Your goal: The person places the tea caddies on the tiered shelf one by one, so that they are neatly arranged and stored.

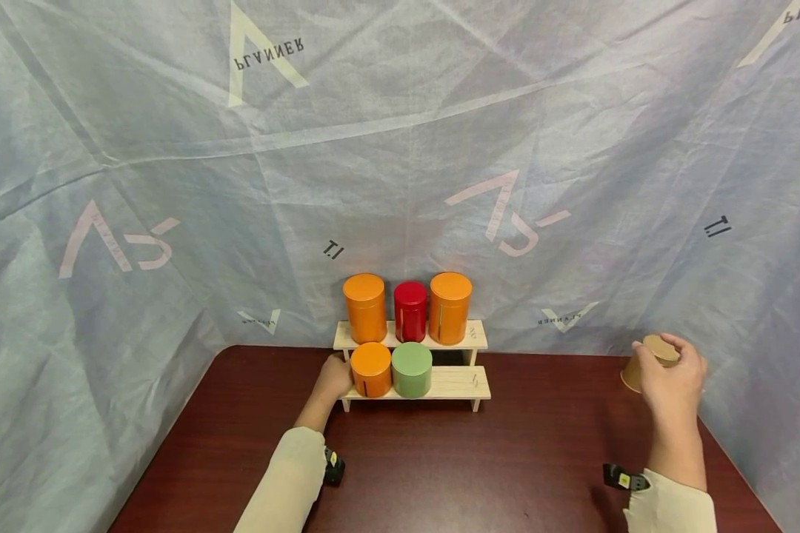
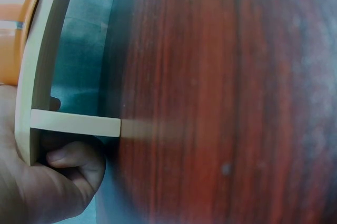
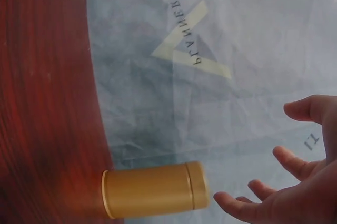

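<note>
At the left end of a two-step wooden stand (image 1: 455,383), my left hand (image 1: 335,376) grips the lower step. The left wrist view shows the thumb and fingers curled around the board's end near its wooden leg (image 2: 79,123). An orange tin (image 1: 371,370) and a green tin (image 1: 412,370) sit on that step, the orange one right beside the hand. Off to the right stands a gold lidded canister (image 3: 150,191), upright on the table. My right hand (image 1: 676,381) is over it with fingers spread, and the right wrist view shows the fingertips (image 3: 224,201) apart from its lid.
Two taller orange tins (image 1: 364,309) (image 1: 450,309) flank a red tin (image 1: 410,312) on the upper step. The stand is near the back of the dark red wood-grain table (image 1: 520,451). Grey printed fabric (image 1: 400,185) hangs behind and at both sides.
</note>
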Demonstrator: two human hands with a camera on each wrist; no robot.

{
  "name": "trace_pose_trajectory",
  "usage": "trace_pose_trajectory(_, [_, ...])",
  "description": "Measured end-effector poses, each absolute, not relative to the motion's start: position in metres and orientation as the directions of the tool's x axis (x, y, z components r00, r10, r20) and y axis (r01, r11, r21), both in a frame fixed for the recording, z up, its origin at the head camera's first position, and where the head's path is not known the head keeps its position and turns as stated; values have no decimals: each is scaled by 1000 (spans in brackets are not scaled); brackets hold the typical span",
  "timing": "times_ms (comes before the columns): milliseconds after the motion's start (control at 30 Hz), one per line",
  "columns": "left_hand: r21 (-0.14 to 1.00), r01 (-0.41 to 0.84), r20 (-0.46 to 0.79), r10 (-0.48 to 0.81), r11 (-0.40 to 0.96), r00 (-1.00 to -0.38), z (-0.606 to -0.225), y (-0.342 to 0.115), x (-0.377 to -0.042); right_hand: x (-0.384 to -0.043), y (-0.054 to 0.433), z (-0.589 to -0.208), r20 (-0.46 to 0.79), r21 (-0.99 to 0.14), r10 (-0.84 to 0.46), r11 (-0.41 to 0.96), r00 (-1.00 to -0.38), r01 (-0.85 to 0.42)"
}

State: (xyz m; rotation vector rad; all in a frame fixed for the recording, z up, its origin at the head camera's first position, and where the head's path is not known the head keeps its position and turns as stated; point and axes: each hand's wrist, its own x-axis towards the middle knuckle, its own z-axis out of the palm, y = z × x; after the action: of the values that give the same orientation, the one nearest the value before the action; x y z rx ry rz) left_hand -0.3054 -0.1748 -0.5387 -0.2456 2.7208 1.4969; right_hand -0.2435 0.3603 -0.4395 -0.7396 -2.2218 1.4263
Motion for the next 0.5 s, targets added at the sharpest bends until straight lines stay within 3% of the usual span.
trace_pose_trajectory(300, [833, -152, -101, -123, 532, -987, -537, -176, -308, -247, 379, -450, -81, -908, 623, 275, -778, 315])
trace_pose_trajectory(500, [839, -161, -117, -118, 519, -986, -537, -175, -304, -251, 391, -457, -99, -913, 608, 259, -788, 315])
